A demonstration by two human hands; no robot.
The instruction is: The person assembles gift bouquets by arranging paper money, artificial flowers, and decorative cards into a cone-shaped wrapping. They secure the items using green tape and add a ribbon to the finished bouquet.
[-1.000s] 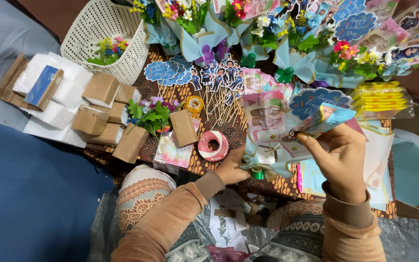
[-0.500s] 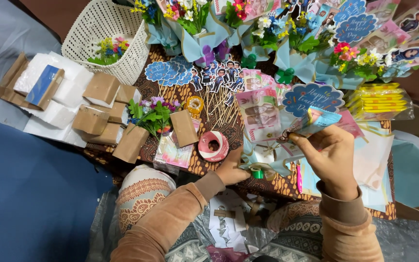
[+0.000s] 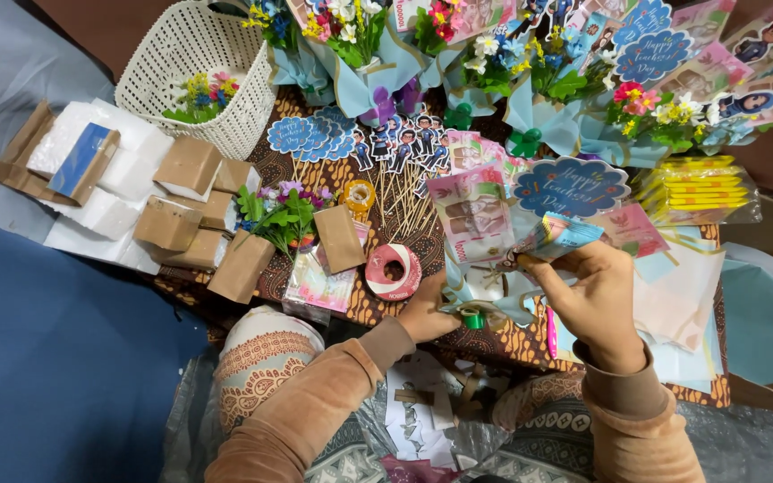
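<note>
We note right hand (image 3: 597, 300) pinching a folded blue-pink paper (image 3: 558, 236); left hand (image 3: 429, 311) gripping the bouquet wrap (image 3: 485, 300). Blue scalloped sign (image 3: 571, 186) just above right hand.

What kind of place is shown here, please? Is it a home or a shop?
Probably a home craft corner for making gift bouquets, on a low table, though a small shop is possible. Finished bouquets in blue wrap, card toppers on sticks and a tape roll suggest it.

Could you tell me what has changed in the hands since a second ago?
The right hand moved slightly left with its folded note, toward the small bouquet. The left hand stayed at the bouquet's base; the tape roll and basket did not move.
</note>
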